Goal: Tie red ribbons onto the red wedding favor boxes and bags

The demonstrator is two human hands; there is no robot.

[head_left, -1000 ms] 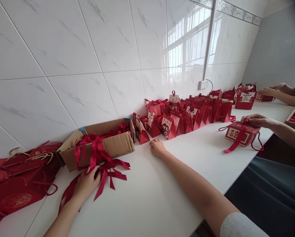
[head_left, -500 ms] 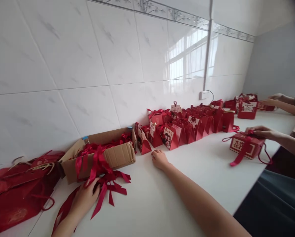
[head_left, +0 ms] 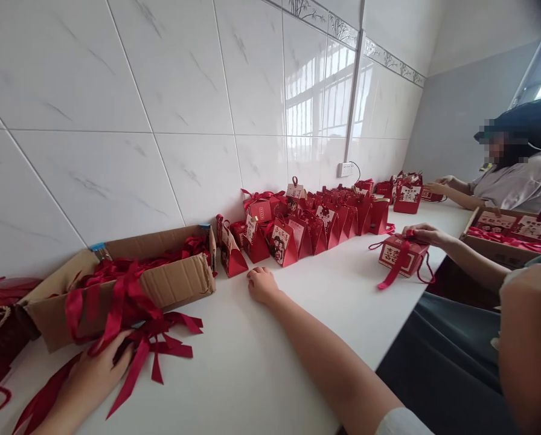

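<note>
Head: left grip (head_left: 99,370) curled around ribbons (head_left: 155,331), right grip (head_left: 263,286) slack on tabletop (head_left: 234,374).

Left grip (head_left: 97,367) on red ribbons (head_left: 155,329), cardboard box (head_left: 175,285)

Well behind the fingers (head_left: 253,279) of the right hand (head_left: 265,287), a pale grey sleeve (head_left: 401,423) wraps the right arm (head_left: 329,353), its plain edge gently curved. Between sleeve and fingers the arm is bare, slim at the wrist and broadening farther back. The left hand (head_left: 93,371) is bare too, like the left forearm (head_left: 69,402) behind its fingers, as far as it shows.
</note>
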